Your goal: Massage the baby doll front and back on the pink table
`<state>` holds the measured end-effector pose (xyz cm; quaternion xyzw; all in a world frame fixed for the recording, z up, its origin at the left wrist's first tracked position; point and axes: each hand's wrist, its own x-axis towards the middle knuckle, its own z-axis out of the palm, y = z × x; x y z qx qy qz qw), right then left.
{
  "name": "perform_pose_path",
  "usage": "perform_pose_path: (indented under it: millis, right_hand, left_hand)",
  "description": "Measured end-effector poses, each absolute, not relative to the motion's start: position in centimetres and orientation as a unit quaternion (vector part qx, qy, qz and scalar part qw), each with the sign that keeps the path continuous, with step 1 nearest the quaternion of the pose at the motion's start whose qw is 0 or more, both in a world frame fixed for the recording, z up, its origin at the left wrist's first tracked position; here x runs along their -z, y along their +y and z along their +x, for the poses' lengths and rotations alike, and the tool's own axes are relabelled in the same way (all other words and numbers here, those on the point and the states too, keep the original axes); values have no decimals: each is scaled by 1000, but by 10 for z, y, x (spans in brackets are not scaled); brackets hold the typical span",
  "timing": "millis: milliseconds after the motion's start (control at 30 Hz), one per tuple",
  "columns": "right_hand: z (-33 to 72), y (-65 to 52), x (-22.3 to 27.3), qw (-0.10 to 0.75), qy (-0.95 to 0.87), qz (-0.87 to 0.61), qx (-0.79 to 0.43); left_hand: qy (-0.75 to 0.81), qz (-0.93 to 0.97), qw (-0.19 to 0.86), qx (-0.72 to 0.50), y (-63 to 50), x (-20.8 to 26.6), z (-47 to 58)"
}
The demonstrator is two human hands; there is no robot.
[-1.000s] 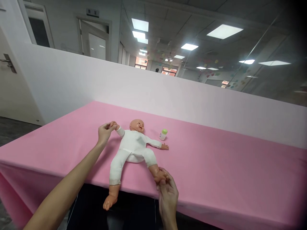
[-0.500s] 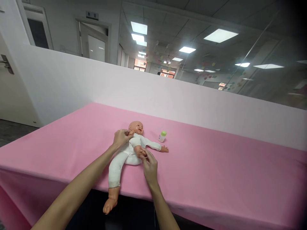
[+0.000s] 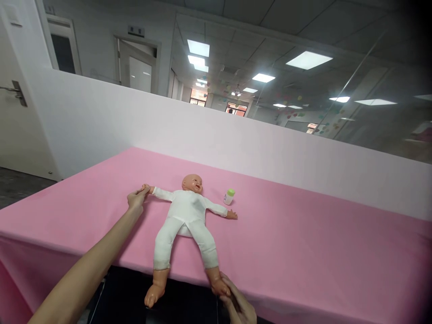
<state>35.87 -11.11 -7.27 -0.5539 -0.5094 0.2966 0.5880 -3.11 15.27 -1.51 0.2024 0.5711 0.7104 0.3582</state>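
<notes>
A baby doll (image 3: 189,209) in a white suit lies face up on the pink-covered table (image 3: 303,238), its head toward the wall and its feet past the front edge. My left hand (image 3: 137,199) is closed on the doll's hand at the left, with that arm stretched straight out sideways. At the front edge, my right hand (image 3: 238,299) grips the doll's foot on the right side; some of its fingers are hidden. The doll's other arm lies out to the right, and its other foot hangs free over the edge.
A small bottle with a green cap (image 3: 229,196) stands right of the doll's head. Behind the table runs a low white wall (image 3: 236,144) with glass above it. A door (image 3: 23,112) is at the far left.
My left hand has drawn the doll's arm out to the left, away from its chest. My right hand has brought the bent leg down straight toward the front edge.
</notes>
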Motion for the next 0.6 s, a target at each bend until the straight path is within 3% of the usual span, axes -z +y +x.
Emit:
perform_pose_path:
  millis: [133, 367, 600]
  right_hand:
    - [352, -100, 65, 606, -500, -556, -274]
    - [329, -37, -2, 590, -568, -507, -269]
    - [278, 20, -13, 579, -632, -446, -257]
  left_hand:
    - [547, 229, 355, -722, 153, 5, -23]
    - [527, 468, 295, -645, 144, -60, 33]
    - [564, 578, 277, -521, 140, -46, 84]
